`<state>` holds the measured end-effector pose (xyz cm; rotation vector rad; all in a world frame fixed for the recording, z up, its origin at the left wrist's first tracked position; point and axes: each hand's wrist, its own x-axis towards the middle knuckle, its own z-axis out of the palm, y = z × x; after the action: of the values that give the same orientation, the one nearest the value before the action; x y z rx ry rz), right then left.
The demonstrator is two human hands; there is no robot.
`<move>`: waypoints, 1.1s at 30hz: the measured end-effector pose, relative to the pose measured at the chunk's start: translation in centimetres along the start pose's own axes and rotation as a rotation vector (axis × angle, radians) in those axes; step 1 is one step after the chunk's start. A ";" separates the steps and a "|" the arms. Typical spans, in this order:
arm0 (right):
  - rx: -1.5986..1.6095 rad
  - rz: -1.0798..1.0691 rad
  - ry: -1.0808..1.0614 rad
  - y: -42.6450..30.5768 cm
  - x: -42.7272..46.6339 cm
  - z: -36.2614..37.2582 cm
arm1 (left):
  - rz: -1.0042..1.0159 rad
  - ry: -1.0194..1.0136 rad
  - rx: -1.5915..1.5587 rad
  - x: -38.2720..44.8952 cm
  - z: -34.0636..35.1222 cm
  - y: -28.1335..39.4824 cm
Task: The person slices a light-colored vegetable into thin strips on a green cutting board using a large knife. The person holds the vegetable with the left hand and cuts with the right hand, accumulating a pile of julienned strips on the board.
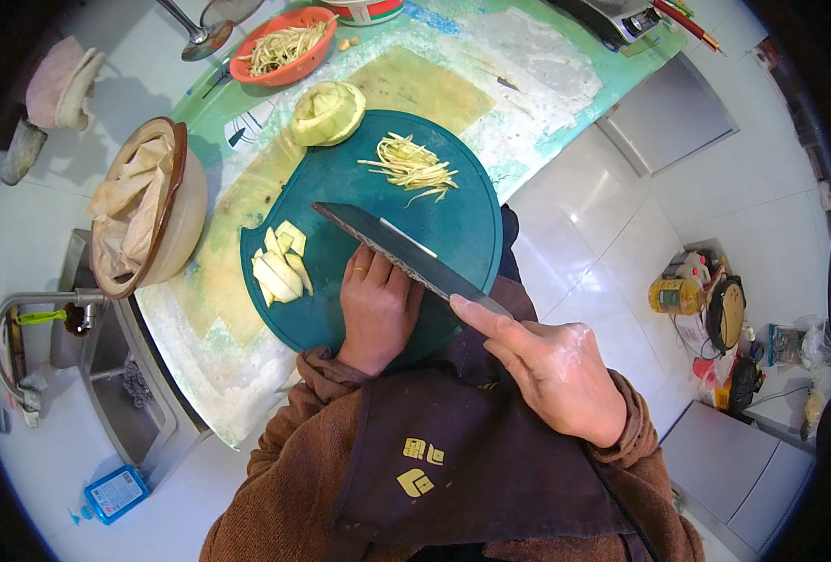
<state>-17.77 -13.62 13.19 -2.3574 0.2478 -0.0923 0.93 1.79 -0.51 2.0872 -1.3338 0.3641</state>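
Observation:
My right hand (552, 369) grips a broad kitchen cleaver (426, 268), its index finger stretched along the blade. The blade slants over a round dark green cutting board (458, 239). Curled fingers of my left hand (380, 302), one wearing a ring, rest close against the near side of the blade; whatever lies beneath them is hidden. A pale thin strip (408, 237) shows just beyond the blade. Pale green vegetable slices (278, 267) lie at the board's left, and a heap of thin shreds (412, 165) at its upper right. A peeled, partly cut vegetable (328, 114) sits at the far-left rim.
An orange bowl (306, 63) of shreds stands at the back. A large crock (189, 211) holding crumpled cloth or wrapping is left of the board. Further left are a sink (120, 393), a faucet (50, 298) and a blue pump bottle (115, 494). An oil jug (674, 295) is far right.

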 end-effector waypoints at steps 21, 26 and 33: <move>0.094 0.062 0.052 2.1 3.3 1.5 | -0.063 -0.003 0.032 0.3 0.5 0.3; 0.404 0.160 0.070 3.2 4.0 0.7 | -0.053 0.038 0.021 0.6 0.5 0.5; 0.293 0.184 0.006 3.1 3.7 0.4 | -0.063 0.017 0.027 0.1 0.3 0.8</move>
<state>-14.58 -16.25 10.67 -2.0339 0.4227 -0.0437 0.27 1.32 -0.37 2.1380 -1.2572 0.3742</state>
